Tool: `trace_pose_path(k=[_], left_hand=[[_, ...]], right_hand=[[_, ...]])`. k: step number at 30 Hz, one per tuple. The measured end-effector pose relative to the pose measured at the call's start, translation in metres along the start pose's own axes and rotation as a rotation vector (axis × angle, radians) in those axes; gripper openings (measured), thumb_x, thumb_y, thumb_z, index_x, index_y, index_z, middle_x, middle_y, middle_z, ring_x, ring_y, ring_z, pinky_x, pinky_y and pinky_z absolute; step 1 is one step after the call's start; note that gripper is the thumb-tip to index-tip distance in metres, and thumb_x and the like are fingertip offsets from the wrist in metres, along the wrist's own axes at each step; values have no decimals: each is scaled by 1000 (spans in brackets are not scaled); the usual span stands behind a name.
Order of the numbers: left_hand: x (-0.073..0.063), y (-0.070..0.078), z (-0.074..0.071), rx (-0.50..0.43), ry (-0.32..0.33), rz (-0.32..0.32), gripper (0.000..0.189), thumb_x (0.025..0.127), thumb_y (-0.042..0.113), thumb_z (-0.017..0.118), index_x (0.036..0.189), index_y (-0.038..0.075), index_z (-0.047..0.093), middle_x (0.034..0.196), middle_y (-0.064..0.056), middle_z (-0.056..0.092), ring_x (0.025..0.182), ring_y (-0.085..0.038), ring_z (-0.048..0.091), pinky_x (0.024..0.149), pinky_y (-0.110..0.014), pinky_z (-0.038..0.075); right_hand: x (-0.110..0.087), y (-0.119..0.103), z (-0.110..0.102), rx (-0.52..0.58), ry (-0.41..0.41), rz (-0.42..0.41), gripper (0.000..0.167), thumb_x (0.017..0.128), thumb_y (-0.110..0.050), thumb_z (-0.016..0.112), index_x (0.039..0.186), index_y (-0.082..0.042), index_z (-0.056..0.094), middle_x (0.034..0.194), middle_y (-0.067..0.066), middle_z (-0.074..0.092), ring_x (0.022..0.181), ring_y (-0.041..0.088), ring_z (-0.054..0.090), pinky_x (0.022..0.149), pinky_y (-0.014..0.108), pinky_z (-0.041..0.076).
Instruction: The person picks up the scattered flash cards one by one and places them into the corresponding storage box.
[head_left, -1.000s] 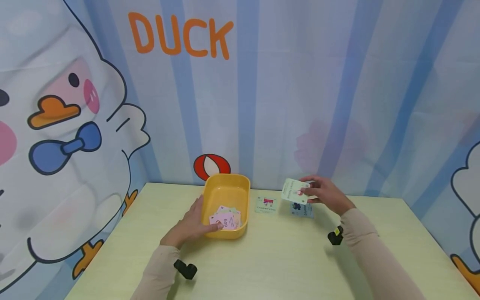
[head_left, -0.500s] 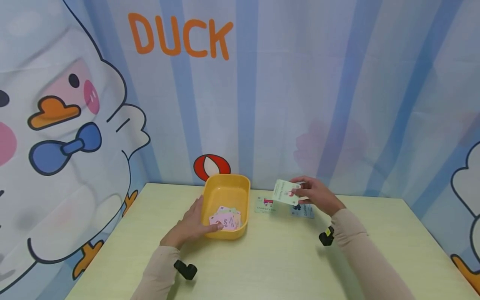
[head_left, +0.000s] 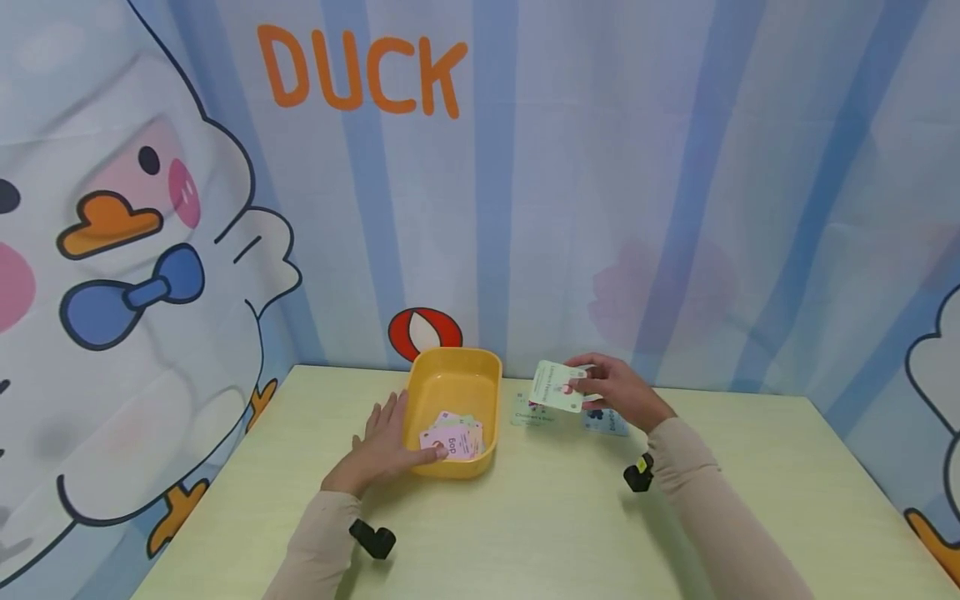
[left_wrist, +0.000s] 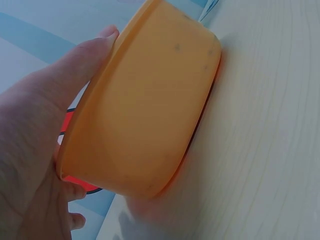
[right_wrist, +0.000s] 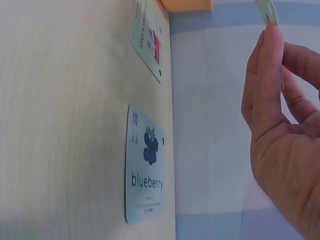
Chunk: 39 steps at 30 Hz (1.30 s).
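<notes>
My right hand (head_left: 613, 390) pinches a pale green flash card (head_left: 558, 386) between thumb and fingers, above the table. In the right wrist view only the card's edge (right_wrist: 267, 11) shows at the fingertips. Below it, partly covered in the head view, lies a pale green "Children's Day" card (right_wrist: 148, 37). A light blue "blueberry" card (right_wrist: 145, 167) lies to its right. My left hand (head_left: 378, 448) rests at the near left corner of a yellow bin (head_left: 495, 392), thumb over the rim, fingers straight and spread along the outside. Pink and green cards (head_left: 450, 440), the top one reading "dog", lie inside.
The pale wooden table (head_left: 517, 533) runs back to a striped curtain (head_left: 570, 167) printed with a duck. The bin stands close to that curtain, left of the laid-out cards. A black wrist camera (head_left: 372, 540) sits on each forearm.
My right hand has carried the green card leftward, from over the blueberry card to over the Children's Day card. My left fingers have spread slightly while the bin stays put.
</notes>
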<state>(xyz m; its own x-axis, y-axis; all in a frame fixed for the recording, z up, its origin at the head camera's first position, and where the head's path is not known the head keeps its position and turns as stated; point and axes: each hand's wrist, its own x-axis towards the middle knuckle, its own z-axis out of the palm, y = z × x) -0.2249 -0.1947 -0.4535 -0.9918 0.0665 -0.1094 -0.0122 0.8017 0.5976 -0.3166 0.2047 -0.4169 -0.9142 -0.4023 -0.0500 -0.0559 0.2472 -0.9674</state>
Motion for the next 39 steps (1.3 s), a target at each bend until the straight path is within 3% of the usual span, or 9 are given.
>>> trace_pose_path(k=[12, 27, 39], left_hand=[[1, 0, 0, -11, -3, 0, 132, 72, 74, 74, 165, 16, -1, 172, -13, 0, 156, -41, -6, 112, -80, 2], [2, -2, 2, -10, -2, -9, 132, 72, 75, 73, 165, 17, -1, 172, -12, 0, 156, -41, -5, 113, -79, 2], [0, -1, 0, -9, -11, -11, 130, 73, 75, 72, 165, 18, 0, 172, -12, -1, 156, -40, -6, 113, -79, 4]], right_hand=[[7, -5, 19, -5, -26, -6, 44, 98, -26, 70, 138, -15, 57, 115, 17, 61, 105, 29, 67, 91, 43, 59], [15, -8, 39, 9, -48, -20, 43, 95, -27, 73, 136, -18, 61, 105, 16, 56, 101, 30, 66, 88, 41, 60], [22, -9, 52, 31, -78, -10, 45, 97, -24, 70, 140, -14, 58, 114, 19, 54, 103, 29, 68, 87, 39, 61]])
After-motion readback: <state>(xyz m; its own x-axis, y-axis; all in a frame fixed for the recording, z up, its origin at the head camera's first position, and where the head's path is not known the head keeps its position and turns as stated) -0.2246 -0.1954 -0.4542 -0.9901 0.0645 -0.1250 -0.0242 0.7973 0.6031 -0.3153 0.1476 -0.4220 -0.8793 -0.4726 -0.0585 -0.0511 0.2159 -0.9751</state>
